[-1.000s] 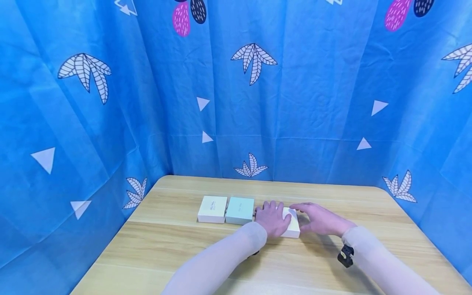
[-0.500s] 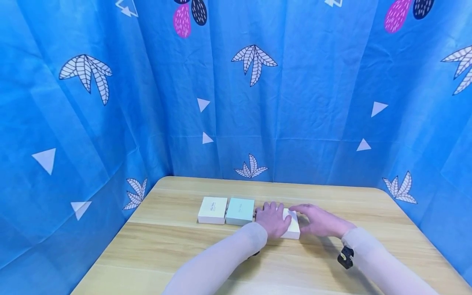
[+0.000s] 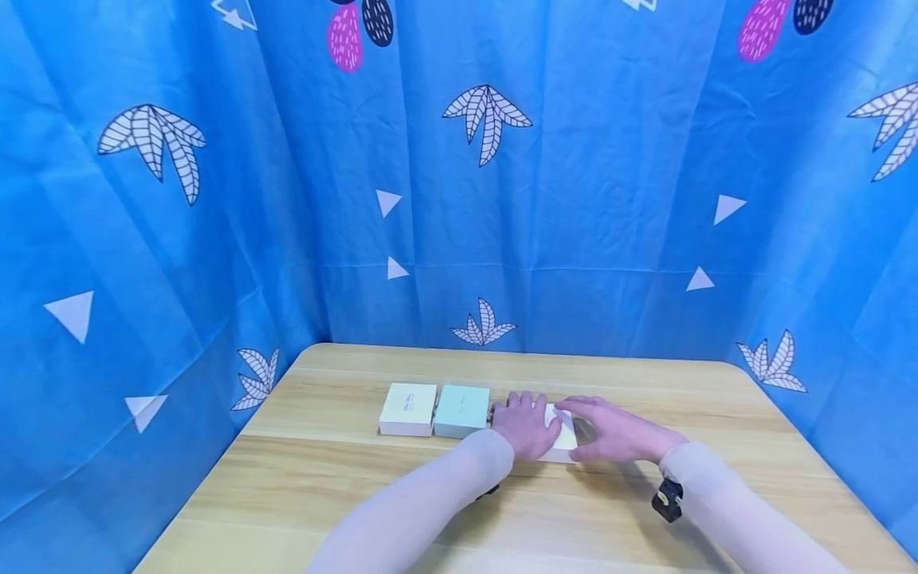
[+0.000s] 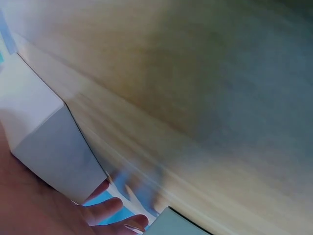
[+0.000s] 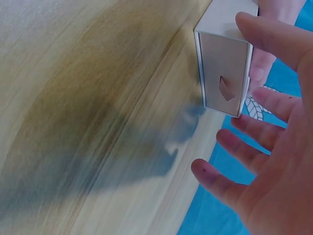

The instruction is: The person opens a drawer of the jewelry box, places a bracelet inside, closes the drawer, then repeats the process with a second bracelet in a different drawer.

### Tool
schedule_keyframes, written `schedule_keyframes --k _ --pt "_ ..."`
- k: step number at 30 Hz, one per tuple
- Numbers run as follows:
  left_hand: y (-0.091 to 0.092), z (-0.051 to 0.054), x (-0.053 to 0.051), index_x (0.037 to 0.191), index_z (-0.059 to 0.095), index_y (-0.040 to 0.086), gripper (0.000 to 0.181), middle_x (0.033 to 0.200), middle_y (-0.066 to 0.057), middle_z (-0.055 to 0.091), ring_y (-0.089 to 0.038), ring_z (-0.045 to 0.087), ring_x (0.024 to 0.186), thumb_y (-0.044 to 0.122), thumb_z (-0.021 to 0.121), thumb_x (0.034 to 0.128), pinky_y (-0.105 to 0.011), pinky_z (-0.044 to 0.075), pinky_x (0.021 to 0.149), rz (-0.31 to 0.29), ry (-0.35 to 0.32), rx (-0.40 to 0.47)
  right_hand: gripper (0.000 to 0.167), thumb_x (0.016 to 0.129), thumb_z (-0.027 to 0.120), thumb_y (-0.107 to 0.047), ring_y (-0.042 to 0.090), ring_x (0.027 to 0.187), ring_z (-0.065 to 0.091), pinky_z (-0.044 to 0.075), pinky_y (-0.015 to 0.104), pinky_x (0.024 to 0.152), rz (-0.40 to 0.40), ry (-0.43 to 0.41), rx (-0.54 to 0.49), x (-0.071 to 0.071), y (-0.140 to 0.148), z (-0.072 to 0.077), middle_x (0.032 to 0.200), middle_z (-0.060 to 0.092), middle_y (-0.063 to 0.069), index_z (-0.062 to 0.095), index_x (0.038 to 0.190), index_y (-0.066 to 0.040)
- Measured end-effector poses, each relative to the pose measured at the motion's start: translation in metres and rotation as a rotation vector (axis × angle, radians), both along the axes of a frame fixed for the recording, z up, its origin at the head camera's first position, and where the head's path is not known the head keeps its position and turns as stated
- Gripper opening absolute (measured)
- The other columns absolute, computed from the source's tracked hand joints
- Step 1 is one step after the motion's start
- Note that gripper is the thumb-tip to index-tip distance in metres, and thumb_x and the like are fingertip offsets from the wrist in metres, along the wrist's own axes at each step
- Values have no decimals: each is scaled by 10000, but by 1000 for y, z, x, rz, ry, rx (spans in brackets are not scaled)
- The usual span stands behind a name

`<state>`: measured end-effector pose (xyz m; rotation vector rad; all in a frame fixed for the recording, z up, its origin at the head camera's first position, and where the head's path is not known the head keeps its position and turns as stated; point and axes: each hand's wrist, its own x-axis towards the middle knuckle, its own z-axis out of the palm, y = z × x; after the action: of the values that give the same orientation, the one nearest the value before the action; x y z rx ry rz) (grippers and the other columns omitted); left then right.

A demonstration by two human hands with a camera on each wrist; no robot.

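Note:
A white drawer-style box [image 3: 564,434] lies on the table, partly covered by my left hand [image 3: 526,429], which holds it from above. The left wrist view shows the palm against the box [image 4: 61,152], one fingertip round its far edge and other fingers [image 4: 103,211] reaching past it. Beside the box's right end is my right hand [image 3: 620,430], fingers spread and thumb at the near edge. In the right wrist view, that end of the box [image 5: 215,63] has a recessed panel with a small pale tab. The right thumb [image 5: 254,29] overlaps the box edge; whether it touches is unclear.
To the left stand a mint-green box [image 3: 462,410] and a cream box [image 3: 409,408], side by side with lettering on top. Something small and dark shows between the green box and my left fingers. Blue patterned curtain [image 3: 610,199] surrounds the wooden table [image 3: 323,478].
The head view has shifted slightly. My right hand has closed in on the box's right end, its thumb now at the near corner. My left hand stays on the box.

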<state>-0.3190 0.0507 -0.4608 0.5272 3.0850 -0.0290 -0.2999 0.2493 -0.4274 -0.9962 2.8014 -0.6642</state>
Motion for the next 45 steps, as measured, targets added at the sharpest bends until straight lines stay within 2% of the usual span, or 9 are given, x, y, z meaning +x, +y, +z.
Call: schedule_keyframes --k 9,13,18,25,30,33,37,45 --pt "-5 5 -1 1545 385 230 710 1538 -55 455 -282 427 1411 650 170 1014 -534 412 1085 -17 -8 19 835 822 806 -379 457 1404 401 331 673 1106 -28 -16 -1 -1 -4 -1 1542 434 210 443 1511 -78" --pt "-8 7 -4 1512 440 234 705 1476 -44 511 -258 478 1345 664 207 1004 -503 434 1060 -35 15 15 860 806 814 -387 457 1396 411 340 692 1086 -32 -13 -7 -2 -5 -3 1538 441 204 436 1515 -79" --pt "-13 16 -4 1493 472 235 683 1458 -27 535 -243 492 1339 668 307 991 -487 414 1098 -81 35 8 864 806 814 -400 450 1390 421 352 694 1075 -37 -5 -7 -4 -4 -6 1536 448 189 436 1516 -86" --pt "-27 28 -6 1514 452 236 774 1495 -3 526 -240 473 1378 742 374 933 -528 376 1124 -182 -32 52 845 807 813 -410 433 1384 437 367 668 1083 -38 -1 5 -6 -2 -5 1529 466 168 455 1505 -96" --pt "-37 34 -7 1519 437 293 878 1520 45 502 -238 445 1407 834 490 828 -575 339 1145 -257 -110 90 843 802 821 -387 434 1385 436 367 664 1086 -31 4 -1 -6 -2 -5 1522 473 173 458 1498 -79" --pt "-40 38 -8 1505 442 301 917 1477 65 533 -214 466 1376 788 654 758 -552 359 1139 -300 -136 96 844 796 825 -378 437 1386 434 365 668 1084 -41 1 -6 -5 -1 -5 1519 473 179 461 1496 -77" --pt "-41 41 -8 1479 457 295 934 1376 86 588 -167 512 1283 648 820 695 -478 416 1095 -333 -130 80 852 789 829 -389 429 1387 438 370 661 1085 -56 -4 -10 -5 -1 -6 1519 478 169 463 1496 -87" --pt "-40 39 -11 1498 454 286 979 1388 86 593 -166 514 1283 596 867 667 -482 405 1101 -319 -126 106 873 767 849 -380 408 1364 470 395 650 1071 -63 6 -4 -5 -1 -6 1502 507 140 467 1499 -96"
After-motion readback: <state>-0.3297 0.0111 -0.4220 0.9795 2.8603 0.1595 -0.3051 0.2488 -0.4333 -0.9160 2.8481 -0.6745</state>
